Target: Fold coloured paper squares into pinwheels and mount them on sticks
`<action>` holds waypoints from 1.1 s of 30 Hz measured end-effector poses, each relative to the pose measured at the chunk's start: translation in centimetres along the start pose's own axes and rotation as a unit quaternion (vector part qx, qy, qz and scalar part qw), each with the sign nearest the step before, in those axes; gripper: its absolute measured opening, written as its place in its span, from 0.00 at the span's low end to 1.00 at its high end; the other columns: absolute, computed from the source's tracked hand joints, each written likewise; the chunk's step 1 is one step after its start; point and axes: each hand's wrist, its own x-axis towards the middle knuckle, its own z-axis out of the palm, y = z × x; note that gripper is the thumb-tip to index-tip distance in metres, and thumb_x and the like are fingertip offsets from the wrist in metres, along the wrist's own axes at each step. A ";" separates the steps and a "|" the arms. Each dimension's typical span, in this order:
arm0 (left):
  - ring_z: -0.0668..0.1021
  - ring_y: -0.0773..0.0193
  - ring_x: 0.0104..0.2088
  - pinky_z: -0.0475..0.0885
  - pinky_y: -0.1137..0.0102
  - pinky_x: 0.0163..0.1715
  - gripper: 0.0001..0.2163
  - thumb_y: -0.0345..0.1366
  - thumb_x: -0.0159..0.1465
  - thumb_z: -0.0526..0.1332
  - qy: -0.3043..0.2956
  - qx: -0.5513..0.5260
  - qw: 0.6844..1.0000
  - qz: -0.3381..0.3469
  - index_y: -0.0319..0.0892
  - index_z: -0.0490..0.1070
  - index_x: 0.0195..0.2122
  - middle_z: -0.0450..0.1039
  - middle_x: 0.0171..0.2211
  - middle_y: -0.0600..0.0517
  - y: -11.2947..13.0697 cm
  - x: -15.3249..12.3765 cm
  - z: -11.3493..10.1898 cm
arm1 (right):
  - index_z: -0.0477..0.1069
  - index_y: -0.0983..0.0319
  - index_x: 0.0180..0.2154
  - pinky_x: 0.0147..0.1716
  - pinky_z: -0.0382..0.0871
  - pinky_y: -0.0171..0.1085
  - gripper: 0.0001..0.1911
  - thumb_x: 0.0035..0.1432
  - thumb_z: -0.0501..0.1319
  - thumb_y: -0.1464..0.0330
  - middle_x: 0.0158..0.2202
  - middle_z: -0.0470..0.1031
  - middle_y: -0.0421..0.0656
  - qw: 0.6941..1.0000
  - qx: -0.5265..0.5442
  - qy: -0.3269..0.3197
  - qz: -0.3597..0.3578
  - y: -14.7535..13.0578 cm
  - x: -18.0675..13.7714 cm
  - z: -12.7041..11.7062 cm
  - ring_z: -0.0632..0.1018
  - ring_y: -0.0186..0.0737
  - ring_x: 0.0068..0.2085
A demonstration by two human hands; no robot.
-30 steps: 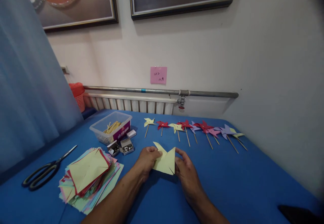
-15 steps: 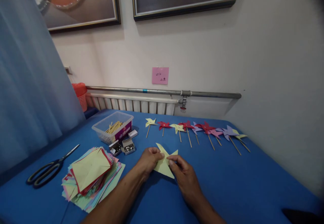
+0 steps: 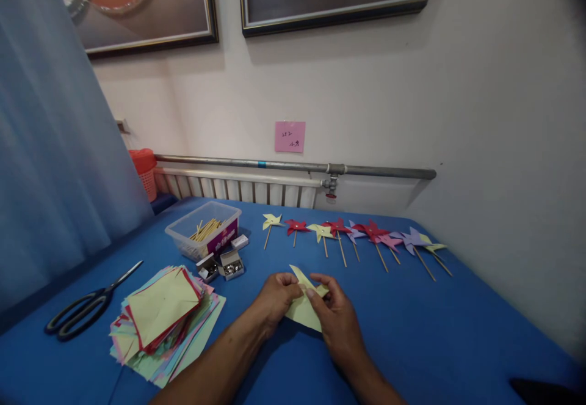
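A pale yellow paper pinwheel (image 3: 304, 313), partly folded and without a stick, is held between both hands above the blue table. My left hand (image 3: 276, 298) is closed on its left side, thumb pressing near the middle. On the other side my right hand (image 3: 336, 313) pinches the paper between thumb and fingers. One pointed blade sticks up between the hands. Fingers hide the centre, so I cannot tell whether a pin is there. Left of my arm lies a stack of coloured paper squares (image 3: 165, 310), a yellow one on top.
Black-handled scissors (image 3: 91, 307) lie at the left. Behind the stack stand a clear plastic box (image 3: 183, 240) of wooden sticks and small open boxes of metal pins (image 3: 232, 266). Several finished pinwheels (image 3: 372, 231) line the back of the blue table (image 3: 434, 344), near a radiator (image 3: 238, 188).
The right hand has folded its blade in toward the centre, and its fingers now cover more of the paper. Both hands have shifted slightly with the pinwheel, to the right and nearer me.
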 end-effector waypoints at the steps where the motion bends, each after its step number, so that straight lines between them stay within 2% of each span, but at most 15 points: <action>1: 0.68 0.70 0.19 0.60 0.72 0.22 0.15 0.41 0.43 0.71 0.000 -0.002 1.000 -0.001 0.40 0.67 0.23 0.69 0.18 0.55 0.0 0.0 0.0 | 0.74 0.57 0.45 0.22 0.63 0.35 0.27 0.49 0.69 0.49 0.22 0.71 0.35 1.000 -0.004 0.000 0.001 -0.1 0.0 0.0 0.72 0.39 0.23; 12: 0.68 0.69 0.19 0.62 0.71 0.24 0.19 0.50 0.47 0.71 -0.033 -0.040 0.998 -0.018 0.38 0.71 0.25 0.70 0.19 0.54 -0.2 0.1 0.0 | 0.73 0.57 0.39 0.21 0.64 0.36 0.21 0.50 0.67 0.50 0.21 0.73 0.36 1.000 -0.017 0.017 0.006 -0.7 -0.1 -0.1 0.72 0.41 0.22; 17: 0.69 0.68 0.19 0.62 0.71 0.23 0.17 0.48 0.48 0.70 -0.034 -0.046 0.998 -0.019 0.39 0.71 0.23 0.71 0.18 0.54 0.2 -0.3 0.2 | 0.72 0.56 0.39 0.21 0.65 0.37 0.19 0.50 0.66 0.51 0.20 0.72 0.35 1.000 0.002 0.013 0.021 -1.0 -0.2 0.0 0.73 0.42 0.22; 27: 0.69 0.69 0.19 0.61 0.72 0.24 0.19 0.47 0.43 0.74 -0.008 0.014 1.000 0.000 0.38 0.72 0.24 0.72 0.19 0.53 0.0 0.2 -0.2 | 0.72 0.57 0.39 0.20 0.64 0.35 0.18 0.52 0.66 0.52 0.20 0.69 0.34 1.000 -0.015 0.020 0.005 -0.3 0.2 -0.2 0.71 0.39 0.21; 33: 0.70 0.69 0.19 0.62 0.72 0.23 0.18 0.42 0.40 0.76 -0.016 -0.026 0.999 -0.019 0.39 0.70 0.23 0.72 0.19 0.54 0.4 -0.3 -0.1 | 0.72 0.58 0.41 0.22 0.64 0.34 0.22 0.52 0.67 0.50 0.23 0.71 0.36 1.000 0.007 -0.022 -0.005 -0.3 0.0 -0.1 0.72 0.38 0.23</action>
